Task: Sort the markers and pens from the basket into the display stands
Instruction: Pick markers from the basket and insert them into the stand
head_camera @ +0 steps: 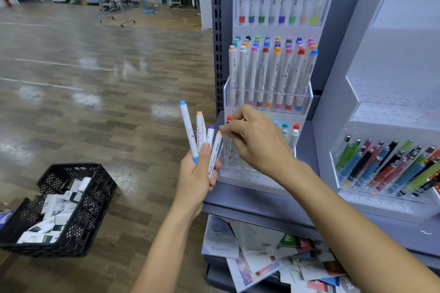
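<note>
The left hand (pixel 195 178) grips a fan of four white acrylic markers (pixel 200 131) with blue, peach and violet caps.
The right hand (pixel 257 140) reaches in just right of that grip, fingers curled, fingertips (pixel 222 129) at the nearest marker's peach cap; whether they pinch it I cannot tell. Right behind the held fan stands the tiered clear acrylic display stand (pixel 247 179). Well left of the grip, lower, a black perforated plastic basket (pixel 95 207) of white packets sits on the floor.

Bottom-row markers (pixel 294 136) behind right hand (pixel 258 144)
</note>
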Demonstrator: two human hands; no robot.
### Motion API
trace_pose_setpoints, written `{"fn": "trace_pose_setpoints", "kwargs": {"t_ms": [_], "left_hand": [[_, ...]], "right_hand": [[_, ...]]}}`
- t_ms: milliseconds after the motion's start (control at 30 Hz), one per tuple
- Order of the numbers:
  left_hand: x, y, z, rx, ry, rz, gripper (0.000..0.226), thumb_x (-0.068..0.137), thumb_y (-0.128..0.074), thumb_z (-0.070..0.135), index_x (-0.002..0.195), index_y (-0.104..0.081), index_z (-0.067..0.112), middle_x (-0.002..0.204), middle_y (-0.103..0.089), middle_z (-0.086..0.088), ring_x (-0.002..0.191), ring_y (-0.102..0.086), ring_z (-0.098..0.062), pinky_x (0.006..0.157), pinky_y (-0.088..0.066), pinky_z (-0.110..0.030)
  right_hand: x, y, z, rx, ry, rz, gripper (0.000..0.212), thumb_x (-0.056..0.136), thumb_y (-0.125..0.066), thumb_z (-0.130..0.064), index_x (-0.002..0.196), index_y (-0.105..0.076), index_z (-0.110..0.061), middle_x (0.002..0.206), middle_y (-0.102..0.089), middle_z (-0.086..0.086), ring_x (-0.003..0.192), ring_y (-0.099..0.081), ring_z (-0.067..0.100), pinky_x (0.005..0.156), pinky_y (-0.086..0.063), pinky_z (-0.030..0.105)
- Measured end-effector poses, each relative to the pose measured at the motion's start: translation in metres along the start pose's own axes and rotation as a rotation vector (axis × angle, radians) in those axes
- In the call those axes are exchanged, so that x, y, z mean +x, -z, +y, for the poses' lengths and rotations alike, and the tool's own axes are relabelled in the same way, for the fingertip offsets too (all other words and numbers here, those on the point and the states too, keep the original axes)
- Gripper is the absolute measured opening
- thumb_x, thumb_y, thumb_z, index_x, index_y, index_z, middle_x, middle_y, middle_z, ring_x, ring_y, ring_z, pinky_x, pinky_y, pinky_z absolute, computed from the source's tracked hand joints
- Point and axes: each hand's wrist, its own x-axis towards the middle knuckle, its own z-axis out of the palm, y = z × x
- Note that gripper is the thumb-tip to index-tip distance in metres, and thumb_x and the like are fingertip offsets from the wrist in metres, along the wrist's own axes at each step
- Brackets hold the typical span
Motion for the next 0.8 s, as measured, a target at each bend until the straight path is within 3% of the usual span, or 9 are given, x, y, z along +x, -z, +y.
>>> {"fn": "trace_pose_setpoints", "kwargs": {"t_ms": [100, 167, 300, 433, 567, 667, 800], "left_hand": [[-0.003, -0.001, 0.002, -0.03, -0.007, -0.029, 0.041, 0.093, -0.042, 0.041, 0.076, -0.053, 0.005, 0.057, -0.054, 0.001, 0.037, -0.035, -0.01, 0.036, -0.027, -0.019], [-0.004, -0.002, 0.002, -0.041, -0.014, -0.056, 0.042, 0.088, -0.044, 0.044, 0.081, -0.054, 0.003, 0.057, -0.055, 0.0, 0.036, -0.038, -0.011, 0.034, -0.028, -0.018], [-0.006, -0.006, 0.003, 0.002, -0.028, -0.088, 0.033, 0.095, -0.043, 0.033, 0.083, -0.055, 0.005, 0.052, -0.057, 0.0, 0.037, -0.048, -0.013, 0.033, -0.037, -0.021], [-0.004, -0.004, 0.001, 0.01, -0.003, -0.059, 0.031, 0.099, -0.04, 0.029, 0.085, -0.051, 0.004, 0.056, -0.062, -0.003, 0.043, -0.059, -0.016, 0.039, -0.047, -0.023], [0.0, 0.003, -0.006, 0.089, -0.007, 0.025, 0.029, 0.1, -0.039, 0.028, 0.084, -0.051, 0.009, 0.059, -0.056, 0.0, 0.04, -0.048, -0.01, 0.039, -0.038, -0.02], [0.001, 0.003, -0.008, 0.071, 0.007, 0.043, 0.028, 0.099, -0.041, 0.03, 0.086, -0.055, 0.009, 0.055, -0.043, 0.004, 0.039, -0.032, -0.003, 0.038, -0.028, -0.015], [0.001, -0.002, -0.006, 0.05, 0.009, 0.012, 0.03, 0.1, -0.041, 0.031, 0.091, -0.058, 0.008, 0.054, -0.039, 0.004, 0.039, -0.029, -0.002, 0.038, -0.026, -0.014]], "right_hand": [[-0.007, 0.007, -0.002, 0.182, -0.122, 0.04, 0.03, 0.088, -0.053, -0.019, 0.115, -0.065, -0.016, 0.096, -0.063, 0.0, 0.074, -0.052, 0.007, 0.07, -0.041, 0.021], [-0.011, 0.012, -0.006, 0.377, -0.231, 0.007, 0.027, 0.087, -0.063, -0.018, 0.114, -0.065, -0.018, 0.093, -0.068, -0.006, 0.075, -0.058, 0.006, 0.075, -0.045, 0.017], [-0.018, 0.011, -0.015, 0.682, -0.374, -0.09, 0.029, 0.08, -0.071, -0.005, 0.1, -0.062, -0.025, 0.078, -0.069, -0.008, 0.072, -0.065, 0.007, 0.077, -0.054, 0.029], [-0.013, 0.021, -0.012, 0.864, -0.467, 0.122, 0.031, 0.083, -0.064, 0.003, 0.094, -0.056, -0.025, 0.075, -0.065, -0.001, 0.071, -0.063, 0.025, 0.068, -0.055, 0.041], [-0.007, 0.036, 0.001, 0.72, -0.387, 0.343, 0.03, 0.084, -0.064, 0.001, 0.093, -0.056, -0.026, 0.08, -0.064, -0.009, 0.078, -0.067, 0.016, 0.071, -0.058, 0.038], [-0.01, 0.031, 0.005, 0.536, -0.28, 0.323, 0.023, 0.085, -0.064, -0.002, 0.098, -0.058, -0.02, 0.083, -0.064, -0.011, 0.078, -0.066, 0.008, 0.073, -0.057, 0.032], [-0.012, 0.016, 0.006, 0.354, -0.154, 0.246, 0.017, 0.084, -0.062, -0.005, 0.101, -0.06, -0.008, 0.084, -0.064, -0.008, 0.076, -0.063, 0.009, 0.07, -0.053, 0.033]]}}
